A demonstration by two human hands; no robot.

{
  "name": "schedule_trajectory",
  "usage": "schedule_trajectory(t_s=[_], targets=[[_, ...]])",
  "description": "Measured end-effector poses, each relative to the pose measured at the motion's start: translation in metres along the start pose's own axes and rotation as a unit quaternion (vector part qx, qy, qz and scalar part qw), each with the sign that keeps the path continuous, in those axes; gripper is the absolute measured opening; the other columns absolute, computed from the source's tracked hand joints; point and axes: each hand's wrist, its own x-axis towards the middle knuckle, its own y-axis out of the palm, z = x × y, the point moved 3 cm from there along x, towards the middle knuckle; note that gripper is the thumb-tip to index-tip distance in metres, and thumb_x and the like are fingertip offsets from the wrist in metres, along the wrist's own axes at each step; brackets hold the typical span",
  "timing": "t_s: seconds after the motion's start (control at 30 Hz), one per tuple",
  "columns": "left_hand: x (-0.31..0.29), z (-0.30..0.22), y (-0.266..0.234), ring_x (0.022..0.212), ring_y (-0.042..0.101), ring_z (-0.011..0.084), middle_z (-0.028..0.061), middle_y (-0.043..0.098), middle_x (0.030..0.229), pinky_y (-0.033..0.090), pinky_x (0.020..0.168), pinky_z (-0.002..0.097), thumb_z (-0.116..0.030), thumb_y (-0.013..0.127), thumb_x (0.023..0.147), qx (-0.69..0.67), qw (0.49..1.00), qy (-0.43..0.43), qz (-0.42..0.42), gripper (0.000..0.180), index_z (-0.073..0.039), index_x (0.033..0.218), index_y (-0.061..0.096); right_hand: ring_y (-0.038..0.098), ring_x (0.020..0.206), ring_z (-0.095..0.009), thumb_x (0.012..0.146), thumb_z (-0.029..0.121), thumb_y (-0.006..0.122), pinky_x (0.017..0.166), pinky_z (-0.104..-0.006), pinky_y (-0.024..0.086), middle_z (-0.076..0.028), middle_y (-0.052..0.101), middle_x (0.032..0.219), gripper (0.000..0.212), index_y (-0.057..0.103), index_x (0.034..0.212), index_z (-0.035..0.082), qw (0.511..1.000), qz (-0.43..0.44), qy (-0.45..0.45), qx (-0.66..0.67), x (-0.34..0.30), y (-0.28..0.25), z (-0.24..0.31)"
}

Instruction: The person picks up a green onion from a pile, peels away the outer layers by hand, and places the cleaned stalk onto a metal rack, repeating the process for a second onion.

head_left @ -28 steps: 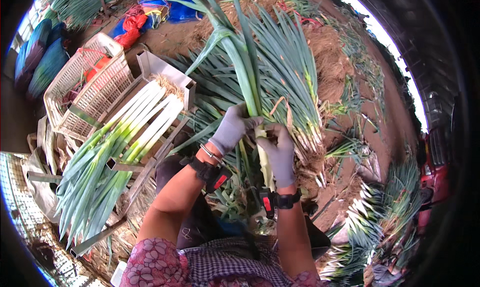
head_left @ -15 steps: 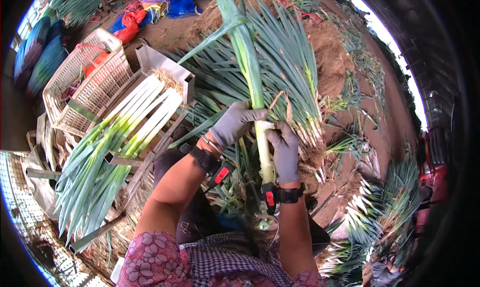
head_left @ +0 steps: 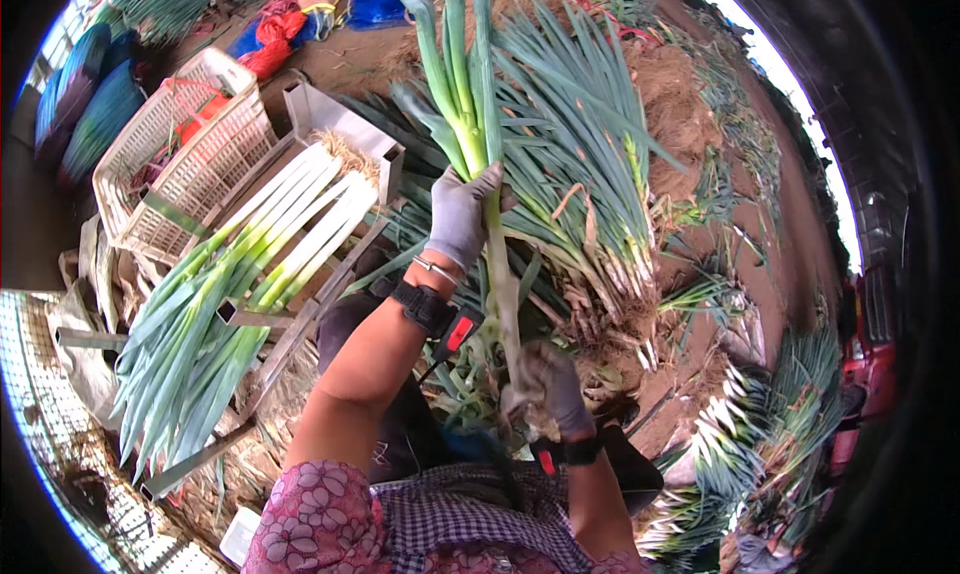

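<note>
My left hand (head_left: 463,214), in a grey glove, is closed round a long green onion (head_left: 470,139) where its green leaves fork. The leaves point away from me, and the pale stalk (head_left: 500,284) runs down toward my lap. At its lower end my right hand (head_left: 553,389), gloved too, is closed on a pale outer layer of the onion (head_left: 522,406). Motion blurs that spot, so the root end is unclear. Just beyond lies a pile of unpeeled green onions (head_left: 580,164) with brown roots. On my left, peeled green onions (head_left: 285,239) rest on a metal rack (head_left: 335,284), white ends away from me.
A cream plastic crate (head_left: 190,154) stands beyond the rack at the left. Red and blue netting (head_left: 272,39) lies at the far left. More green onions (head_left: 735,424) are heaped at the near right. Soil and leaf scraps (head_left: 690,154) cover the ground.
My right hand has moved down the stalk toward me, drawing a pale outer layer with it. My left hand has shifted slightly up and left, and the onion's top has swung left.
</note>
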Motion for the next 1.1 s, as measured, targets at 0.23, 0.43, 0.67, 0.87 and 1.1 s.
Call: schedule_trajectory(t_s=[0.23, 0.43, 0.67, 0.87, 1.1], targets=[[-0.006, -0.007, -0.007, 0.060, 0.054, 0.0155, 0.0052, 0.055, 0.071, 0.048, 0.056, 0.0278, -0.023, 0.063, 0.090, 0.034, 0.998, -0.029, 0.052, 0.021, -0.007, 0.098, 0.051, 0.058, 0.074, -0.012, 0.087, 0.016, 0.061, 0.067, -0.0278, 0.048, -0.005, 0.064, 0.086, 0.022, 0.063, 0.103, 0.002, 0.862, -0.114, -0.372, -0.324, 0.020, 0.050, 0.063], [-0.004, -0.005, 0.010, 0.065, 0.053, 0.0167, 0.0079, 0.055, 0.076, 0.046, 0.057, 0.0279, -0.031, 0.061, 0.090, -0.120, 0.974, -0.079, 0.173, 0.029, -0.005, 0.098, 0.053, 0.065, 0.076, -0.015, 0.086, 0.027, 0.066, 0.068, -0.0299, 0.052, -0.009, 0.069, 0.083, 0.025, 0.069, 0.091, 0.003, 0.971, 0.049, -0.139, -0.187, 0.056, -0.008, -0.019], [-0.011, 0.014, 0.005, 0.072, 0.060, 0.0190, 0.0081, 0.060, 0.090, 0.052, 0.066, 0.0305, -0.023, 0.064, 0.088, 0.018, 0.989, -0.072, 0.127, 0.034, 0.001, 0.109, 0.051, 0.063, 0.092, -0.024, 0.082, 0.017, 0.069, 0.080, -0.0307, 0.049, -0.014, 0.064, 0.099, 0.033, 0.057, 0.107, 0.001, 0.945, -0.051, -0.283, -0.157, 0.041, 0.027, 0.052], [-0.023, 0.009, 0.028, 0.105, 0.060, 0.0264, 0.0176, 0.058, 0.115, 0.049, 0.094, 0.0370, -0.010, 0.058, 0.090, -0.037, 0.956, -0.185, 0.225, 0.041, 0.009, 0.124, 0.044, 0.059, 0.081, -0.017, 0.077, 0.004, 0.071, 0.071, -0.0292, 0.049, -0.008, 0.061, 0.098, 0.039, 0.052, 0.110, -0.001, 0.917, -0.133, -0.337, -0.165, 0.039, 0.052, 0.081], [-0.017, 0.012, 0.018, 0.089, 0.064, 0.0226, 0.0119, 0.061, 0.098, 0.056, 0.077, 0.0330, -0.011, 0.067, 0.086, 0.078, 0.979, -0.137, 0.129, 0.036, 0.007, 0.111, 0.050, 0.058, 0.083, -0.021, 0.072, 0.001, 0.073, 0.072, -0.0324, 0.049, -0.009, 0.059, 0.091, 0.038, 0.054, 0.105, 0.002, 0.831, -0.202, -0.433, -0.285, 0.023, 0.050, 0.096]])
